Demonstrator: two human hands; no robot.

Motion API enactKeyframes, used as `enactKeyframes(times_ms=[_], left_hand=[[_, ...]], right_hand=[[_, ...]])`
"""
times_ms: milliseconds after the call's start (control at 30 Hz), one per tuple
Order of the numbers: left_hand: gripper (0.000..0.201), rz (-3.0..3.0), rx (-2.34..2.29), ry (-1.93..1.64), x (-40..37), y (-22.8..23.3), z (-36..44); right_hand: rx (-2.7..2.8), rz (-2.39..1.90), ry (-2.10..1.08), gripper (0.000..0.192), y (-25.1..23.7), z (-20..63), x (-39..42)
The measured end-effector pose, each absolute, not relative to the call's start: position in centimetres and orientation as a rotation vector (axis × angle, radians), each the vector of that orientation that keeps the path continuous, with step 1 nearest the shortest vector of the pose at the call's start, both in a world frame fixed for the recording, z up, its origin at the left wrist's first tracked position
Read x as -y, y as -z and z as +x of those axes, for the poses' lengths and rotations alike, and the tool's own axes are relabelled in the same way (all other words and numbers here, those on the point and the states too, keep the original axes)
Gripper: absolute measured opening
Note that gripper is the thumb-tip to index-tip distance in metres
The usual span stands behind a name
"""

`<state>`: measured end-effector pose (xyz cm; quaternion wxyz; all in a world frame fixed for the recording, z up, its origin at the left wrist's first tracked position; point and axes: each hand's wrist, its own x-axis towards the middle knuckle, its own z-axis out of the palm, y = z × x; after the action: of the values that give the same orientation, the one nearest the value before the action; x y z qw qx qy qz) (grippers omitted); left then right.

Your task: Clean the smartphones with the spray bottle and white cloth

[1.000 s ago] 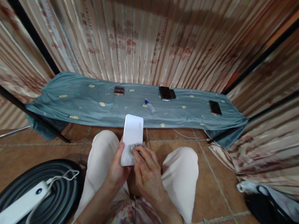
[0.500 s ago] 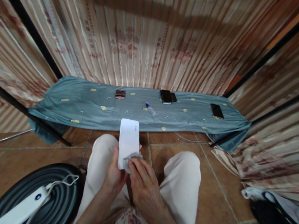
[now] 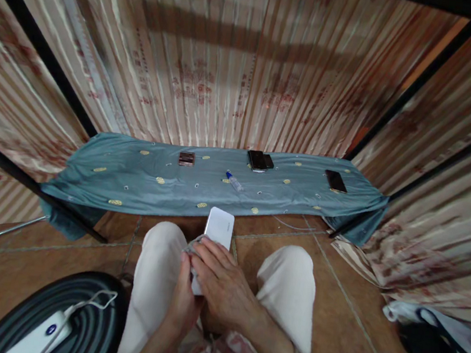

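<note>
Between my knees I hold a flat white power bank (image 3: 219,226) with rounded corners and small lettering near its upper right edge. My left hand (image 3: 185,294) is closed around its lower left side, thumb along the edge. Pressed over the power bank's middle, my right hand (image 3: 219,278) holds a grey cloth (image 3: 197,243), bunched up at its left edge. The fingers of my right hand hide much of the cloth and the lower part of the power bank.
A low bench (image 3: 143,192) under a blue-green cloth bears a small dark card (image 3: 187,159), a blue-capped clear bottle (image 3: 233,181), stacked dark flat devices (image 3: 257,160) and a dark phone (image 3: 335,181). A black ribbed stool (image 3: 99,328) at left carries a white cabled device (image 3: 41,336).
My right hand and the grey cloth have slid up and left across the power bank to its left edge. The power bank has shifted slightly right and lower in view.
</note>
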<state>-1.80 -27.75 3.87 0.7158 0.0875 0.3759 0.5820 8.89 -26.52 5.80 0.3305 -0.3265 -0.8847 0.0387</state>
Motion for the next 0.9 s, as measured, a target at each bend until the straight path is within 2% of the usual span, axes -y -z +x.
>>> enactKeyframes(times_ms=[67, 267, 567, 667, 800, 900], left_hand=[[0.04, 0.208, -0.85, -1.297, 28.0, -3.6, -1.7], [0.058, 0.388, -0.857, -1.224, 29.1, -4.2, -1.0], [0.076, 0.458, -0.822, -1.162, 29.2, -5.0, -2.2], [0.076, 0.452, -0.809, -1.157, 29.1, -4.8, -2.2], [0.068, 0.424, -0.811, -1.182, 28.9, -4.9, -1.7], [0.064, 0.373, -0.855, -1.211, 28.6, -4.9, -1.4]], right_hand=[[2.299, -0.859, -0.062, 0.038, -6.1, 9.4, 25.1], [2.195, -0.978, -0.057, 0.039, -7.0, 11.0, 20.9], [1.699, -1.163, -0.724, 0.035, -6.3, 13.0, 20.6], [1.368, -1.135, -0.945, 0.035, -5.5, 12.6, 20.6], [0.851, -1.044, -1.329, 0.045, -4.9, 11.1, 21.0], [0.617, -1.05, -1.381, 0.051, -4.6, 9.9, 21.4]])
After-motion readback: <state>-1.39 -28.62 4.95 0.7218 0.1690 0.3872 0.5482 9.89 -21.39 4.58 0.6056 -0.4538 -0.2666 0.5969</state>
